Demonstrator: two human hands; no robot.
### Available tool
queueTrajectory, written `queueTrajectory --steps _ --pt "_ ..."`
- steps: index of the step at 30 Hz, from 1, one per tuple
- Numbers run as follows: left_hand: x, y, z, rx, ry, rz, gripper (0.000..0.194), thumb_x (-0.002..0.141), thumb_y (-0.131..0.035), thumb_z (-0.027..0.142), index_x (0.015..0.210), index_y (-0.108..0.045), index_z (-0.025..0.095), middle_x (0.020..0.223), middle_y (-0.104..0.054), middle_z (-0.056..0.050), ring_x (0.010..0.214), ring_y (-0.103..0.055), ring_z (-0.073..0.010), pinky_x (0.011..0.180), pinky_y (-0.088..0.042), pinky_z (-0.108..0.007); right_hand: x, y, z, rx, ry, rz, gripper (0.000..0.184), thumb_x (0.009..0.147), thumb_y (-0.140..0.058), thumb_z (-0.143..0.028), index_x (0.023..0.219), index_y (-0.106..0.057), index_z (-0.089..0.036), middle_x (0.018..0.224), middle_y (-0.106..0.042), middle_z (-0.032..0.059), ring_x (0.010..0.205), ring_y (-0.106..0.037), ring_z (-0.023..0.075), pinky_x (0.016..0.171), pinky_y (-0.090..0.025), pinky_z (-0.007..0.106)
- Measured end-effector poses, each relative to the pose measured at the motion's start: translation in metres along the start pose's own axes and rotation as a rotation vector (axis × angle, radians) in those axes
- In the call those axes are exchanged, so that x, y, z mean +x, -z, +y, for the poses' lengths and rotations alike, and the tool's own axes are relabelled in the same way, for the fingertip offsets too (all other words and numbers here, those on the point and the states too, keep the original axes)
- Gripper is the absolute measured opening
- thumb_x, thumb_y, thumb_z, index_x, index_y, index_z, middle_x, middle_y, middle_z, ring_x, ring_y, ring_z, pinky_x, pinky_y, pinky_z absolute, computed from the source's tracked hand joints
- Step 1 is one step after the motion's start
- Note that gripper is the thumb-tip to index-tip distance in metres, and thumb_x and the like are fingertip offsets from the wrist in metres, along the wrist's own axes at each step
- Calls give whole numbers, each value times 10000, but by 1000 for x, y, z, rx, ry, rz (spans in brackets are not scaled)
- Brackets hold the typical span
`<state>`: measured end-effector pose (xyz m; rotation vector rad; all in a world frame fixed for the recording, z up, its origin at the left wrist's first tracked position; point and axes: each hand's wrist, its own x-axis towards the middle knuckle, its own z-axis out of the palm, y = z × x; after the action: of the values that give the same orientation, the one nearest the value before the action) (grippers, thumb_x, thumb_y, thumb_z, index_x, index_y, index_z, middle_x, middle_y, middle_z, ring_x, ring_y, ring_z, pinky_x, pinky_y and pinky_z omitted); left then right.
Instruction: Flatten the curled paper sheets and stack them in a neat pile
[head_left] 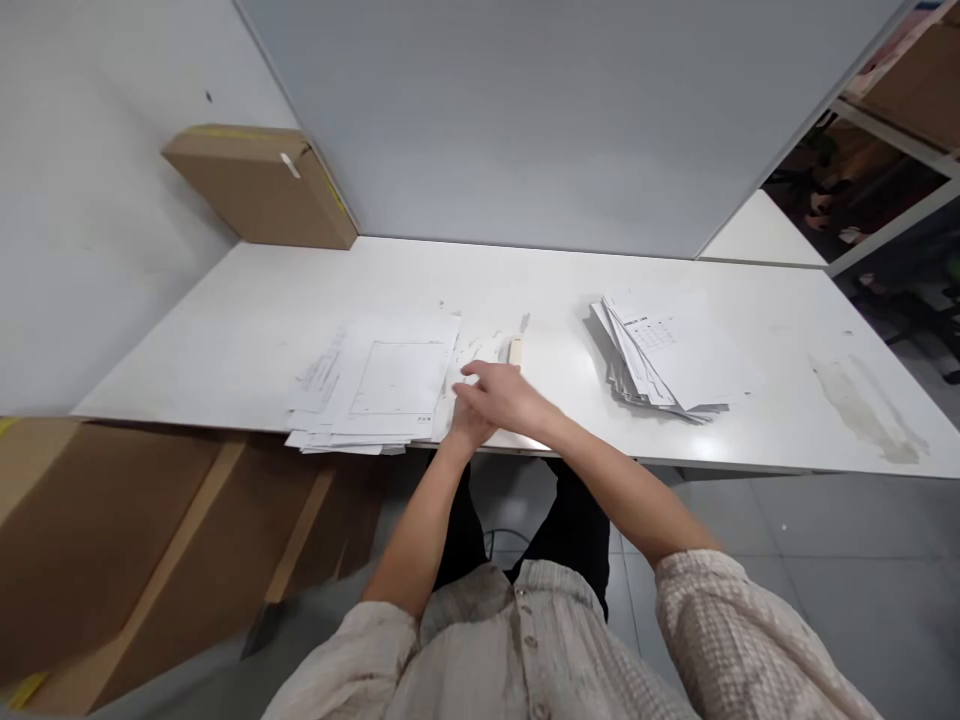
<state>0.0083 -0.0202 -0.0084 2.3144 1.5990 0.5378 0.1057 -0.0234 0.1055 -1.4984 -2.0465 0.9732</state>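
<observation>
My right hand [501,393] lies across the top of my left hand [470,425] near the front edge of the desk. The right hand's visible fingers point left and are apart, with nothing seen in them. Most of the left hand's fingers are hidden beneath the right. Just beyond the hands is a small cream-coloured oblong object [516,349], its near end partly covered by the right hand. To the left of the hands lies a stack of printed papers [397,380]. A second, fanned-out stack of papers [660,360] rests farther to the right.
The white desk [772,340] meets a grey panel [525,120] at the back. At the back left corner stands a closed cardboard box [262,190]. Large cardboard boxes [150,540] fill the floor at the left. Shelving with stored items shows at the far right.
</observation>
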Motion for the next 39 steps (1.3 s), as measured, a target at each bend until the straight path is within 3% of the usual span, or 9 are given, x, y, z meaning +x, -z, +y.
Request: queueTrajectory --steps 2,4,7,11,14,25,30,34,39 --pt "0 -1 0 27 -6 54 460 900 -358 199 1353 -425 239 1062 -607 -74 929 -578 -206 759 -449 -289 -22 40 22 -20 16 62 236 862 -518 -363 994 -636 -208 797 -684 27 765 -629 181 731 -473 304" --pt "-1 -1 1 40 -35 126 474 902 -335 164 1361 -411 253 1027 -614 -60 890 -590 -186 711 -454 -267 -41 79 54 -167 -102 317 276 871 -498 -363 1051 -623 -195 872 -685 69 775 -621 197 724 -466 335" --pt "-2 -2 0 28 -75 203 476 894 -351 146 1354 -421 244 987 -620 -52 862 -596 -168 695 -454 -243 -56 121 111 -518 -298 566 415 838 -538 -352 1195 -548 -141 1197 -588 175 1082 -515 312 835 -425 443" --pt "-2 -4 -1 26 -83 238 471 883 -370 135 1338 -443 231 973 -626 -50 852 -600 -168 679 -451 -239 -59 139 165 -604 -522 484 694 767 -596 -459 1331 -422 -94 1292 -512 218 1194 -415 363 880 -391 466" --pt "-2 -4 -1 22 -88 241 475 879 -375 132 1339 -445 228 969 -629 -51 852 -601 -168 678 -452 -242 -60 137 178 -555 -487 462 562 796 -533 -472 1236 -541 -123 1182 -601 169 1112 -489 316 850 -403 397" --pt "0 -5 -6 -111 -117 291 439 896 -380 179 1324 -470 221 940 -635 -60 832 -599 -172 714 -469 -264 -68 141 165 -775 -444 542 349 914 -331 -259 868 -648 -120 837 -655 154 718 -566 226 578 -313 302" --pt "-10 4 10 -650 -16 455 395 872 -510 327 1246 -547 205 952 -649 -81 839 -599 -166 791 -469 -296 -104 114 109 -635 -57 778 313 944 -324 -274 906 -602 -134 727 -609 86 591 -506 162 515 -313 273" --pt "-31 14 34 -1405 130 180 688 760 -654 463 1366 -401 257 1242 -579 -106 1052 -585 -208 898 -469 -349 -135 72 58 -210 233 530 198 931 -410 -261 971 -591 -191 662 -566 6 519 -463 113 491 -334 243" --pt "-49 23 36 -1760 406 48 433 638 -774 408 996 -688 181 1006 -704 -90 1008 -631 -264 916 -492 -401 -134 57 51 192 82 224 302 925 -410 -375 778 -602 -193 651 -565 3 567 -490 113 518 -385 235"
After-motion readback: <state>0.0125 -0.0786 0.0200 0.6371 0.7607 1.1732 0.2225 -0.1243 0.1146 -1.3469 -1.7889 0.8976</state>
